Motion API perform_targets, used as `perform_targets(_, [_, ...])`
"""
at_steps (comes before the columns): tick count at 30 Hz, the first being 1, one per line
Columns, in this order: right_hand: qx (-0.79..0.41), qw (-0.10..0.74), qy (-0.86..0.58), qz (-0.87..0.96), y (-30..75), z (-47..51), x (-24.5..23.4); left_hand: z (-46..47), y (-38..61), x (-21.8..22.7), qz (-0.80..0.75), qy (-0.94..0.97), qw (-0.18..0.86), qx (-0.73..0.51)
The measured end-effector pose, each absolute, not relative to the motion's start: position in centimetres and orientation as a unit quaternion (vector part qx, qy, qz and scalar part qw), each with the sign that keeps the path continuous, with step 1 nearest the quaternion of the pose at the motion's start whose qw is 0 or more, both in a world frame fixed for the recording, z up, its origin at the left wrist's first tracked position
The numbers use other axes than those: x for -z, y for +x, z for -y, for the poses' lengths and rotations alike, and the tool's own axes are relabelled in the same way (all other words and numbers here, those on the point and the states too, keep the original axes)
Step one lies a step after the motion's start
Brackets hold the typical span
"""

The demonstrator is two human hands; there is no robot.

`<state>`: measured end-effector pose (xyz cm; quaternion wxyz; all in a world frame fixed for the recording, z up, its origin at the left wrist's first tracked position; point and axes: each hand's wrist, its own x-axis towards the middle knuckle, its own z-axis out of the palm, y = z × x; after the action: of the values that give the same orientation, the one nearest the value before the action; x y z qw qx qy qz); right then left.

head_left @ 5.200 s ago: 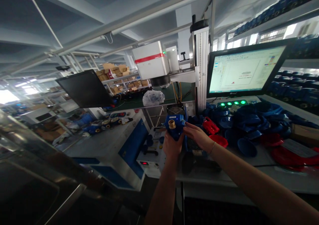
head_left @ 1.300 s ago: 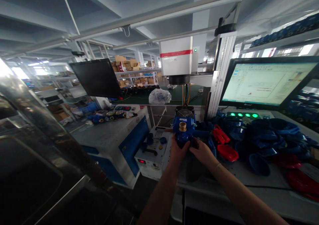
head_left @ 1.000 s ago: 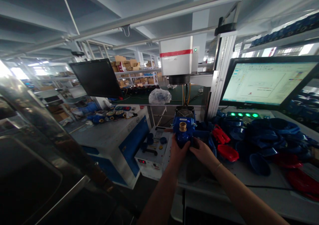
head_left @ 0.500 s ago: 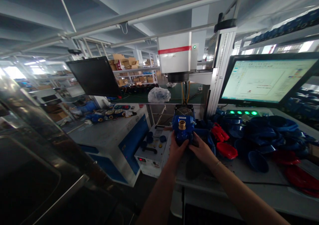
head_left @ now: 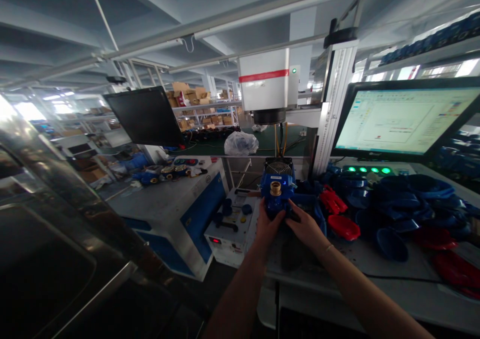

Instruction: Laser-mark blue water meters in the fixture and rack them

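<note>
Blue meter (head_left: pixel 276 195) gripped by both hands.

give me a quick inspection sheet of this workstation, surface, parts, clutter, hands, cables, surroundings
surface: grey bench, mostly covered on its right half
job's things: blue meter body with brass port, under the white laser marking head
clutter: piled blue caps, red caps, clear plastic bag
grippers: left hand and right hand both grip the meter body from below
cables: yellow leads beneath the head; black cable across the bench
surroundings: lit monitor, dark monitor, green lamps, control box, shelves with cartons
</note>
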<state>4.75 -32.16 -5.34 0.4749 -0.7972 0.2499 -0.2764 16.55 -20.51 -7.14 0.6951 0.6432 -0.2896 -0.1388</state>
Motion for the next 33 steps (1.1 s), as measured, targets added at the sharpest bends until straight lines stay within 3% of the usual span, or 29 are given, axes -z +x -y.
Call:
perform_targets(18, [0.305, 0.513, -0.765, -0.241, 4.64, 32.02, 5.28, 20.47, 16.58, 7.15, 0.288, 0.652, 0.687, 0.141])
perform_targets(33, [0.289, 0.461, -0.804, -0.241, 4.71, 32.22, 5.61, 20.26, 16.37, 6.92, 0.287, 0.651, 0.686, 0.154])
